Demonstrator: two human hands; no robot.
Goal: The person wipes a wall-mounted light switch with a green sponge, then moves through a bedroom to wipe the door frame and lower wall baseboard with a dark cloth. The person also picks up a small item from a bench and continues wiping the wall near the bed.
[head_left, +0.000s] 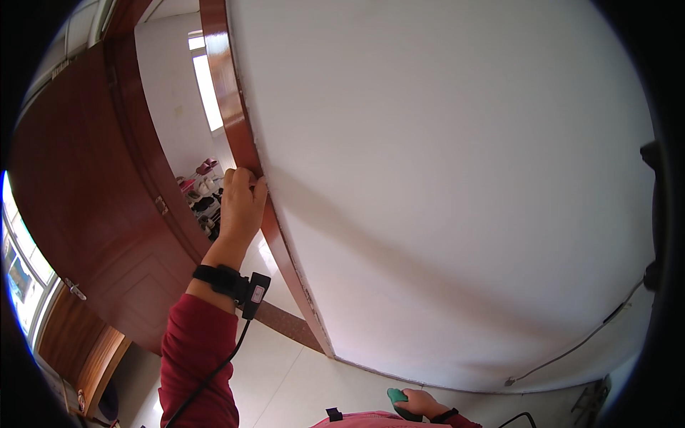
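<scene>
My left hand (244, 200) is raised to the reddish-brown wooden door frame (217, 48), fingers bent and the thumb near the seam where the trim meets the white wall (428, 160). Whether anything small is between those fingertips is hidden. A black strap with a small wired device (256, 294) sits on that wrist. Low in the view, close to my body, my right hand (423, 404) is closed around a green cloth (398, 401). The cloth shows on the thumb side and below the fingers.
A brown wooden door (80, 187) with a metal handle (75, 289) stands swung aside at left. Shoes (206, 198) sit beyond the doorway. A grey cable (578, 342) runs along the wall at right. Wooden furniture (101, 369) stands at lower left, a folded metal-legged item (588, 398) at lower right.
</scene>
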